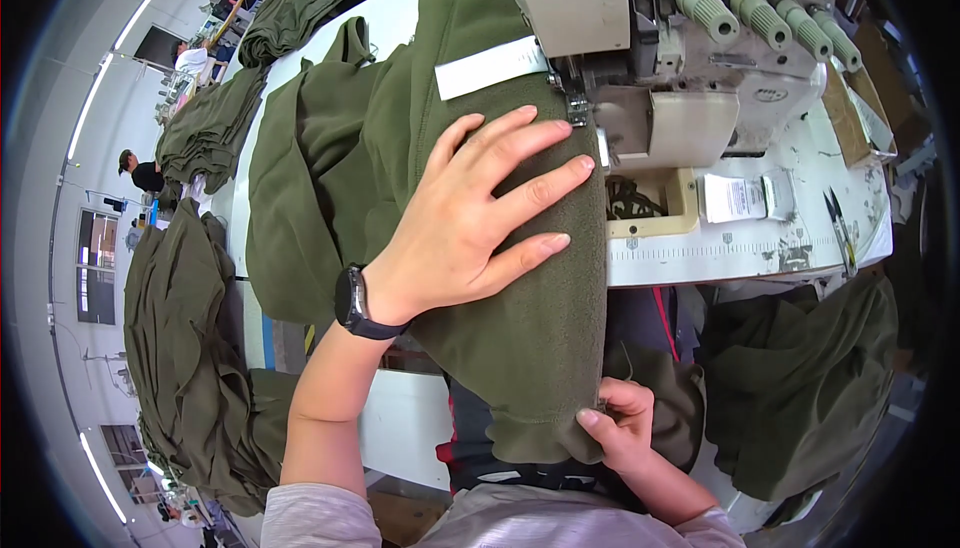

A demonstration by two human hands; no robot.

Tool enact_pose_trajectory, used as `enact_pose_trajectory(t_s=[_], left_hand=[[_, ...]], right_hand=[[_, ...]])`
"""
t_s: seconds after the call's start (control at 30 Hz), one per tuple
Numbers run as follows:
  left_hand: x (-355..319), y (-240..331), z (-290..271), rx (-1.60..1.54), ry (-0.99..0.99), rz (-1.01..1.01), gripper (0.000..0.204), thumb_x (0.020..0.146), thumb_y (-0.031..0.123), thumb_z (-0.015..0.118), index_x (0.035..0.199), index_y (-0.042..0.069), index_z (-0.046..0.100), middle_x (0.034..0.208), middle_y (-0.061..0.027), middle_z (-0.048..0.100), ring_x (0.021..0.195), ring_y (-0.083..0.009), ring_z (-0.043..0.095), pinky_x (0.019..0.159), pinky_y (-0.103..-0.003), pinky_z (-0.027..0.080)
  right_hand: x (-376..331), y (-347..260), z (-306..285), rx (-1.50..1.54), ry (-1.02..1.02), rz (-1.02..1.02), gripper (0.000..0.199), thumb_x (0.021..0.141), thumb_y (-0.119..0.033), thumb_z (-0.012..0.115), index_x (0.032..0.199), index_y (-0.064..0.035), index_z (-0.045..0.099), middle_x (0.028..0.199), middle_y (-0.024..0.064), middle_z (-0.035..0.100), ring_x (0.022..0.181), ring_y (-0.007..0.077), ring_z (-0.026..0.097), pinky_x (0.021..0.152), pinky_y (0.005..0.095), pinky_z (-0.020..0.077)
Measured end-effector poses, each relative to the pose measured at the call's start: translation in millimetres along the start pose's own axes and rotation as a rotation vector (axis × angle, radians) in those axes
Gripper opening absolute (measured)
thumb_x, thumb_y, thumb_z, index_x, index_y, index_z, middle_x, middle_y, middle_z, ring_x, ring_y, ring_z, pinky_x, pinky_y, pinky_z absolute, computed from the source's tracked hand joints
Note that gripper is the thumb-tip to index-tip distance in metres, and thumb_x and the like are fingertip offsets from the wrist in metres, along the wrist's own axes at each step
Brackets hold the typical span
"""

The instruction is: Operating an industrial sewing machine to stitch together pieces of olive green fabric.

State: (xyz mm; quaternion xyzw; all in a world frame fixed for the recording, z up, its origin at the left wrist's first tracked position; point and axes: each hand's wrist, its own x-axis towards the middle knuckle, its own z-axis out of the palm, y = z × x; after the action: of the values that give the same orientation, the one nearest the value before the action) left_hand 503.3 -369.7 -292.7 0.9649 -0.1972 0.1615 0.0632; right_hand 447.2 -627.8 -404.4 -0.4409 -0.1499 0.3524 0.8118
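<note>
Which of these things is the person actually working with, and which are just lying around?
Apparently in use:
- green fabric, with left hand spread on it and right hand pinching its near edge
- sewing machine, beside it
- white strip on the fabric

Apparently lying about:
- slim pointed tool
- white packet
- right-hand fabric heap

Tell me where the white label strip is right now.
The white label strip lies at upper centre of the head view, on the green fabric, beyond the left hand and left of the presser foot.
</note>
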Motion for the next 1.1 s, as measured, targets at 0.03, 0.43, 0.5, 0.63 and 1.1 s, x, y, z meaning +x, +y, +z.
enact_pose_trajectory(t_s=[0.03,0.43,0.5,0.63,1.1], left_hand=[[3,-4,0,0.001,0.0,-0.001,0.047,0.092,0.036,0.056,0.128,0.006,0.059,0.135,-0.0127,0.053,0.128,-0.0341,0.047,0.108,-0.047,0.031],[36,-61,0,-0.314,0.057,-0.147,0.036,0.088,0.025,0.063,0.117,0.004,0.058,0.124,-0.0114,0.058,0.121,-0.0306,0.051,0.106,-0.042,0.034],[42,-72,2,-0.323,0.091,-0.122,0.036,0.087,0.023,0.065,0.116,0.002,0.058,0.124,-0.0114,0.059,0.118,-0.0299,0.053,0.103,-0.038,0.037],[50,-92,10,-0.43,0.099,-0.164,0.037,0.086,0.021,0.067,0.115,0.0,0.058,0.122,-0.0118,0.059,0.115,-0.029,0.055,0.099,-0.035,0.041],[-36,-53,13,-0.17,0.377,-0.549,0.066,0.075,0.02,0.077,0.132,-0.001,0.05,0.131,-0.0193,0.053,0.119,-0.0356,0.052,0.101,-0.041,0.042]], right_hand=[[3,1,-2,0.01,0.014,0.03,0.009,0.084,0.001,0.066,0.089,0.0072,0.063,0.075,0.004,0.064,0.067,0.0065,0.054,0.062,0.0228,0.0425],[63,-39,19,-0.63,0.191,-0.411,0.009,0.079,0.002,0.068,0.086,0.0057,0.064,0.065,0.0074,0.058,0.052,0.0128,0.05,0.049,0.0244,0.0387],[74,-47,23,-0.725,0.237,-0.531,0.01,0.077,0.002,0.07,0.084,0.0055,0.064,0.062,0.0093,0.055,0.048,0.0158,0.048,0.046,0.0254,0.037],[93,-57,22,-0.865,0.256,-0.581,0.009,0.079,0.003,0.068,0.087,0.0054,0.065,0.062,0.0065,0.057,0.049,0.012,0.045,0.049,0.0239,0.0358],[128,-69,15,-0.225,0.26,-0.131,0.019,0.09,-0.013,0.069,0.088,0.0058,0.065,0.061,-0.0038,0.056,0.055,0.004,0.047,0.047,0.0253,0.0382]])
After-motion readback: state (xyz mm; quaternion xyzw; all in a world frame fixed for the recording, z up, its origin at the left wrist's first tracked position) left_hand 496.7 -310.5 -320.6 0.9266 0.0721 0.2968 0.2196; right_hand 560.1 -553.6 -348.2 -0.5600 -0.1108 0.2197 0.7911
